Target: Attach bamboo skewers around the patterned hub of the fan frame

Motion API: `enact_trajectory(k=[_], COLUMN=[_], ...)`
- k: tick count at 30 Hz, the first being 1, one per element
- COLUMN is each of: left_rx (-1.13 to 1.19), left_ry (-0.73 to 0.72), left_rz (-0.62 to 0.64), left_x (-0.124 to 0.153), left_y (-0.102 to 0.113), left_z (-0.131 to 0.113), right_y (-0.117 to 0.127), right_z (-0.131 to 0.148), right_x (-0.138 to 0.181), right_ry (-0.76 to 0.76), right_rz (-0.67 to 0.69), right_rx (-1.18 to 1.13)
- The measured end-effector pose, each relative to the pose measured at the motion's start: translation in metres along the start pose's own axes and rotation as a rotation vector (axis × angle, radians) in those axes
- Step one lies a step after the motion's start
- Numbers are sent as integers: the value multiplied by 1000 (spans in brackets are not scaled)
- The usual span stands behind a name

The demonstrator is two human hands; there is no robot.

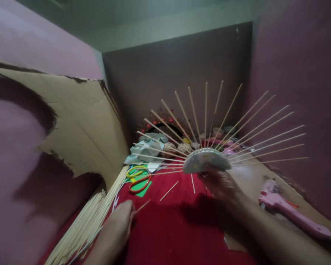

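Right hand (pixel 219 184) holds up a disc (pixel 205 161), seen nearly edge-on, fingers closed on its lower rim from below; the disc sits mid-frame above the red cloth (pixel 179 224). Thin wooden sticks (pixel 245 129) fan out from the disc's top edge in a half-circle, spread from far left round to far right, tips free in the air. Left hand (pixel 121 221) is low at bottom center-left, fingers pinched shut on a single stick (pixel 142 206) whose tip points right and up, just above the cloth. Just left of that hand lies a big bundle of loose sticks (pixel 91 221), running diagonally from the lower left corner up toward the cardboard. Two loose sticks (pixel 169 190) lie on the cloth below the disc, apart from both hands. A torn cardboard sheet (pixel 79 121) leans upright on the left, ragged edges, against the pink wall (pixel 22 40). Behind the disc, on the cloth: orange-handled scissors (pixel 139 183) on a green paper piece (pixel 142 187), a yellow-handled loop (pixel 135 171) right beside them, crumpled pale paper or cloth (pixel 147 149), and small cups and round bits further back, too blurry to name. A pink glue gun (pixel 287 209) lies at right on a brown cardboard piece (pixel 253 176), well clear of the right hand, nozzle end toward the back. Dark wall panel (pixel 176 73) at rear.
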State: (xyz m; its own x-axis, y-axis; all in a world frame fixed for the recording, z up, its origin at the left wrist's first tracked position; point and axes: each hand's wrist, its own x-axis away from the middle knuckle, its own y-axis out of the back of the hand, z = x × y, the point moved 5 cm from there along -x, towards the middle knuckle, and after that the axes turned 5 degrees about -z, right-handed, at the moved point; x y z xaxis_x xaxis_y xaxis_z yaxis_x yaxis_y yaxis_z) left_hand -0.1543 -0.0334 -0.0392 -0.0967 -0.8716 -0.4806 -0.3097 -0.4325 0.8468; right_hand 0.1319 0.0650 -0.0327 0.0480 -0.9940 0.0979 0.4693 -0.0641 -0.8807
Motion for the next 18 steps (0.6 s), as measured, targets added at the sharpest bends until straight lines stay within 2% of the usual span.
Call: enact_trajectory(k=[3,4,7,8,11,14,18], left_rx=[267,338,454,460,446,355,232], left_ry=[-70,-116,-262,-327,-434,-484,-530], left_rz=[147,136,-36,-64,-262,-441,-452], left_x=[-5,-10,-31,-39,-60,-75,-84], left_y=[17,25,52,57,67,64,46], left_z=[-33,-47,-86,-98,-124,-138,-144], right_y=[-2,-3,-4,-4,-5,-4,-6], right_z=[-4,-5,-6,-6,-7,-6,-5], right_x=[2,3,7,8,9,7,7], right_ry=[20,29,62,66,58,62,86], right_rz=[37,44,56,62,110,146,200], right_rx=[62,86,114,114,110,103,123])
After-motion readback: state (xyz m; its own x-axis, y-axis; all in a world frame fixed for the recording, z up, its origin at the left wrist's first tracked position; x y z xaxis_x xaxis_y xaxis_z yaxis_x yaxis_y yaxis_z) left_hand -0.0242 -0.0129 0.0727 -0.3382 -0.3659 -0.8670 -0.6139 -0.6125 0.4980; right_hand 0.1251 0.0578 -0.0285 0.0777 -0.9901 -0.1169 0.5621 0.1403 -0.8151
